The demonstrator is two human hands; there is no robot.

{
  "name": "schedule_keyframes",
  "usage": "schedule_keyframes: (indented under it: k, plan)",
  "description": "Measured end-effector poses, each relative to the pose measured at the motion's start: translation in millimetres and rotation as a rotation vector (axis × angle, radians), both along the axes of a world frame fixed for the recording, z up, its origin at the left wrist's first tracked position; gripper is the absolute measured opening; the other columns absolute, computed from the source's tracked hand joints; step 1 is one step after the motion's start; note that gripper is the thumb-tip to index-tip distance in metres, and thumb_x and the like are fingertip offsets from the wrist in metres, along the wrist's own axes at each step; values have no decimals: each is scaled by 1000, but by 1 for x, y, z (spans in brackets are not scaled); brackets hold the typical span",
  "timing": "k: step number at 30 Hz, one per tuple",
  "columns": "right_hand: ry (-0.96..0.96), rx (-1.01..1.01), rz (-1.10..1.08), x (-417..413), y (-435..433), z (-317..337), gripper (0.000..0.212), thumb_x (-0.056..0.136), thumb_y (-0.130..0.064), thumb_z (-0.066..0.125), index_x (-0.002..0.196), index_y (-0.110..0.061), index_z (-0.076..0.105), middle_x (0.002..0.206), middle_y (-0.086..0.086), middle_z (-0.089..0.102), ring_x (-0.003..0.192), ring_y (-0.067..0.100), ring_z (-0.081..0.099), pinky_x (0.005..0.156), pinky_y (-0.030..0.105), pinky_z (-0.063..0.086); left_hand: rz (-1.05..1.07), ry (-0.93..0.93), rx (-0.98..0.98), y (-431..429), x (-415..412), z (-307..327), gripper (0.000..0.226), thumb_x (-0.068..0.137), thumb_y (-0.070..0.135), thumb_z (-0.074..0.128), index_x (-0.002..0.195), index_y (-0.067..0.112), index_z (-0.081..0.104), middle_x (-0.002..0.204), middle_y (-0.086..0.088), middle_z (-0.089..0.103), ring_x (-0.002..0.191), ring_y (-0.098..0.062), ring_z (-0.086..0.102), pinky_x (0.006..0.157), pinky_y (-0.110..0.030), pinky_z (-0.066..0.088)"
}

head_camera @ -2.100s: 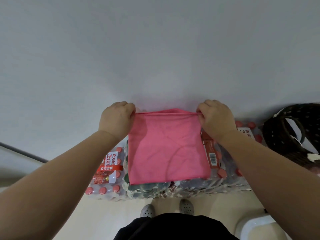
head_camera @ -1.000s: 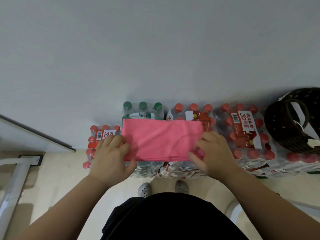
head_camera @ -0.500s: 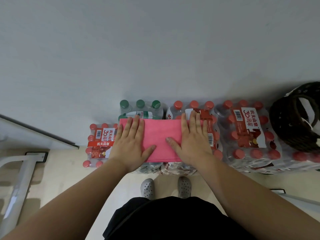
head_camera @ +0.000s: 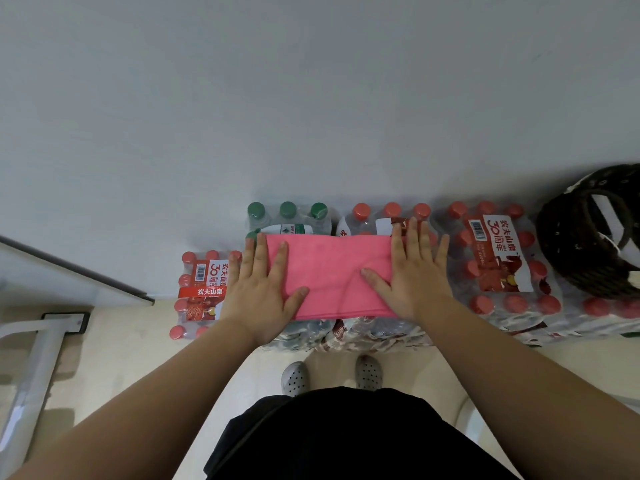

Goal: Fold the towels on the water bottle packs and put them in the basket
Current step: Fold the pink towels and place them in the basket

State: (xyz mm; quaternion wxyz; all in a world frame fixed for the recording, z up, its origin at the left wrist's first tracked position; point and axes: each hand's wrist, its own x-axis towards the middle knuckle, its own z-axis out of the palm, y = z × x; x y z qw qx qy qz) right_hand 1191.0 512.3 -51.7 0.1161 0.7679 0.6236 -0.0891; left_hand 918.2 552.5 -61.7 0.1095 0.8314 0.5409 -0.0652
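A pink towel (head_camera: 329,275), folded into a wide strip, lies flat on top of the shrink-wrapped water bottle packs (head_camera: 498,258) that stand against the white wall. My left hand (head_camera: 259,289) rests palm down on the towel's left end, fingers spread. My right hand (head_camera: 412,275) lies flat on its right end, fingers spread too. Neither hand grips the cloth. A dark woven basket (head_camera: 588,233) stands on the packs at the far right, with something white inside it.
A lower pack of red-capped bottles (head_camera: 204,289) sits at the left. A white metal frame (head_camera: 34,358) stands on the beige floor at the lower left. My grey shoes (head_camera: 296,377) are close to the front of the packs.
The towel was held up by its top corners, then laid down and folded into a strip. Since half a second ago my flat hands have slid apart toward its two ends.
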Motion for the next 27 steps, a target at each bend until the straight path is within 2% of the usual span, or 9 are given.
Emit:
schedule_keyframes:
  k: [6, 12, 14, 16, 18, 21, 23, 25, 27]
  plan:
    - [113, 60, 125, -60, 3, 11, 102, 83, -83, -7, 153, -10, -20, 159, 14, -31, 145, 31, -34, 118, 62, -8, 36, -88, -30, 2, 3, 6, 82, 92, 70, 6, 158, 21, -2, 163, -20, -7, 150, -33, -15, 122, -52, -5]
    - [35, -12, 131, -77, 2, -8, 100, 85, -80, -8, 157, -10, -11, 164, 9, -18, 147, 32, -29, 115, 66, -9, -3, -94, -58, -3, 2, 1, 84, 92, 63, 8, 157, 12, -2, 165, -15, -2, 152, -30, -8, 123, -52, 1]
    - [29, -18, 133, -77, 1, -9, 99, 86, -80, -7, 156, -11, -12, 165, 8, -18, 147, 32, -29, 116, 65, -9, 3, -151, -59, -3, 2, 3, 83, 93, 63, 12, 157, 12, -2, 165, -13, -1, 152, -29, 2, 123, -50, 5]
    - [30, -11, 132, -78, 2, -8, 99, 86, -80, -6, 156, -11, -11, 165, 7, -18, 147, 31, -29, 116, 65, -9, 4, -239, -42, -4, 4, 9, 81, 95, 61, 19, 157, 12, 2, 165, -12, 2, 149, -32, 17, 122, -47, 16]
    - [55, -8, 124, -78, 2, -8, 98, 87, -80, -5, 157, -11, -9, 165, 6, -17, 148, 30, -28, 117, 62, -10, -5, -381, -28, -5, 6, 20, 77, 97, 54, 29, 158, 13, 7, 166, -9, 4, 146, -28, 25, 117, -40, 24]
    - [251, 91, 90, -70, 0, -4, 99, 86, -80, -5, 158, -13, -8, 166, 4, -15, 150, 21, -24, 122, 54, -9, -4, -628, -116, -6, 15, 44, 75, 96, 36, 48, 158, 15, 11, 166, 2, 2, 142, 3, 10, 104, -5, 15]
    - [541, 227, 0, -59, -4, -1, 95, 87, -80, 0, 159, -17, -5, 166, -2, -13, 151, 12, -19, 124, 46, -4, 28, -735, -175, -7, 26, 62, 80, 87, 36, 50, 158, 18, 16, 165, 6, 9, 143, 5, 9, 99, 6, 12]
    - [790, 315, -122, -45, -9, 5, 88, 89, -78, 10, 159, -25, -3, 166, -9, -10, 151, 6, -13, 125, 41, 3, 65, -785, -230, -7, 41, 78, 83, 82, 37, 50, 157, 22, 20, 163, 8, 14, 146, -5, 19, 108, -3, 19]
    - [873, 390, -200, -28, -16, 11, 86, 90, -77, 14, 159, -28, 2, 166, -12, -4, 151, 3, -6, 124, 35, 5, 46, -780, -264, -7, 62, 90, 82, 81, 36, 49, 157, 22, 21, 163, 7, 15, 147, -8, 19, 115, -13, 19]
